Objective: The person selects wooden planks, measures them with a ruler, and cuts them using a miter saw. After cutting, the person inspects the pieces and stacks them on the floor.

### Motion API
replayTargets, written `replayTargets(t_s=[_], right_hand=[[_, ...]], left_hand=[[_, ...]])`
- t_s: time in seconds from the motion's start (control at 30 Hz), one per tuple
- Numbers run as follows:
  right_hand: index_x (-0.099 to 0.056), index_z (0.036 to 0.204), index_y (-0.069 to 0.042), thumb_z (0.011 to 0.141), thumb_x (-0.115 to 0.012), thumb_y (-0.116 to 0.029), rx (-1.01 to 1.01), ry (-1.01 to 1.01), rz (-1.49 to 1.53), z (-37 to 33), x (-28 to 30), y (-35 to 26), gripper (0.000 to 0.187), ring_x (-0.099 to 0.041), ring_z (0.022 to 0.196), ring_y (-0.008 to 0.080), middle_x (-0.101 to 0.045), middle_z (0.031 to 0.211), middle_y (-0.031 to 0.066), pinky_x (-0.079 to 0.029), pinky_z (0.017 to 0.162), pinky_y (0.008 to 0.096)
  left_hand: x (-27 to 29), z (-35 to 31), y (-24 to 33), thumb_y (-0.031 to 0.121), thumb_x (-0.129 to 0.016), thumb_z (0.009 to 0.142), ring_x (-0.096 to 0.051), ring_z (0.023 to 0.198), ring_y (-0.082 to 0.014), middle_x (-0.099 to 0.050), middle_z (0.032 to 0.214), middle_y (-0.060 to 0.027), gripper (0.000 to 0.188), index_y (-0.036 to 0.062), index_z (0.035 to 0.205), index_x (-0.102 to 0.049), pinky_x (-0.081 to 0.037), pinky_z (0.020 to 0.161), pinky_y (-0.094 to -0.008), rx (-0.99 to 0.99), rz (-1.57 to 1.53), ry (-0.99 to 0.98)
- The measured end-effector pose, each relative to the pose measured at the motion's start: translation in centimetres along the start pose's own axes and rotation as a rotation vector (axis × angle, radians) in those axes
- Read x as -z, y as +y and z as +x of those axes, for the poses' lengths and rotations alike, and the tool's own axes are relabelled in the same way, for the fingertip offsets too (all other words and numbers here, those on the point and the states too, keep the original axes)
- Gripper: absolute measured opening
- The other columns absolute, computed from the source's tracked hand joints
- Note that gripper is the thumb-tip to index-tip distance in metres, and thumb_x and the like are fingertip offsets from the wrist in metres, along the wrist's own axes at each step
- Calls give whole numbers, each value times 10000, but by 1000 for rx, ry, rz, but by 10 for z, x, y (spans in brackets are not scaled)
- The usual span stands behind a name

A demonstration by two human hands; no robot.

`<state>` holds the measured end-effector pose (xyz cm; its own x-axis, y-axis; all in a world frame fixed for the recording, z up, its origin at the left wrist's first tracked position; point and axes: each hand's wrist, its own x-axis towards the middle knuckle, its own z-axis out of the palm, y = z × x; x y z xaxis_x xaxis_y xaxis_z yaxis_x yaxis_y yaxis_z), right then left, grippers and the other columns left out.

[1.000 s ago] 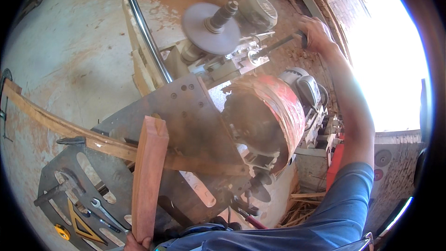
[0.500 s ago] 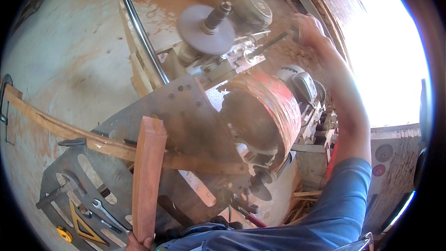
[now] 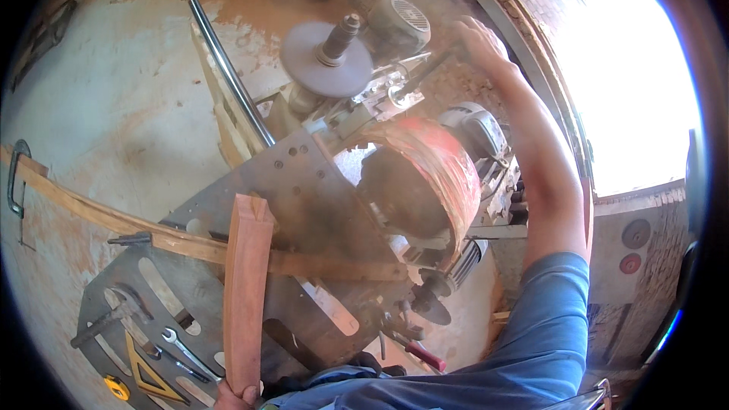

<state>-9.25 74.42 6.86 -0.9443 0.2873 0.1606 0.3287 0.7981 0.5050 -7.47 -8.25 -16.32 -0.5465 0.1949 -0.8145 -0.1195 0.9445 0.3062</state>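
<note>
My left hand (image 3: pixel 238 396), partly cut off by the lower edge, grips the near end of a squared reddish-brown wooden piece (image 3: pixel 247 288). The piece slants up over the dark metal machine table (image 3: pixel 281 182). My right arm reaches far forward, and my right hand (image 3: pixel 480 42) is closed around the outer end of a dark lever (image 3: pixel 437 70) on the machine. Close by are a round grey disc on a spindle (image 3: pixel 326 61) and a motor (image 3: pixel 399 26). A red-and-tan dust hose (image 3: pixel 444 163) with a ragged mouth lies below the lever.
A long curved wooden strip (image 3: pixel 114 216) crosses the table, with a clamp (image 3: pixel 17 182) at its left end. A hammer (image 3: pixel 114 315), a wrench (image 3: pixel 186 349), a yellow set square (image 3: pixel 144 372) and a tape measure (image 3: pixel 116 387) lie front left. A bright window (image 3: pixel 623 68) is at right.
The whole view has shifted slightly, so the machine appears a little further left. My right hand stays on the lever, a bit nearer the machine. My left hand keeps its hold.
</note>
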Motion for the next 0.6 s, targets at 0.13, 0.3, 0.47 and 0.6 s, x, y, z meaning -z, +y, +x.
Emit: replayTargets(t_s=[0.13, 0.3, 0.47, 0.6], right_hand=[[-631, 1293, -168, 833, -676, -129, 25, -76, 2, -7, 23, 5, 465, -554, 1277, 305, -570, 1382, 67, -478, 1035, 404], [-682, 1182, -215, 902, -598, -145, -182, -241, 160, -11, 49, -12, 301, -587, 1235, 296, -581, 1346, 32, -488, 1013, 391], [-660, 1190, -197, 933, -575, -146, -284, -187, 311, -35, 37, 7, 275, -599, 1220, 292, -576, 1342, 15, -495, 1001, 396], [-622, 1286, -191, 912, -593, -116, -221, -242, 274, -40, 42, 18, 383, -597, 1233, 300, -548, 1406, 23, -496, 1011, 413]], left_hand=[[-2, -15, 0, 516, -765, 769, -678, 999, -251, -721, 1109, -145, 648, 56, 1220, -693, -541, 819, -453, -8, 1, -5], [-7, -28, -1, 556, -755, 769, -676, 1015, -258, -716, 1122, -159, 692, 47, 1231, -682, -540, 826, -459, -7, 0, -3], [-13, -37, -3, 596, -745, 769, -675, 1031, -264, -712, 1135, -173, 736, 38, 1243, -672, -540, 833, -466, -15, 4, 1], [-20, -49, -12, 628, -736, 769, -674, 1044, -270, -708, 1145, -184, 771, 30, 1252, -663, -539, 839, -471, -19, -13, 10]])
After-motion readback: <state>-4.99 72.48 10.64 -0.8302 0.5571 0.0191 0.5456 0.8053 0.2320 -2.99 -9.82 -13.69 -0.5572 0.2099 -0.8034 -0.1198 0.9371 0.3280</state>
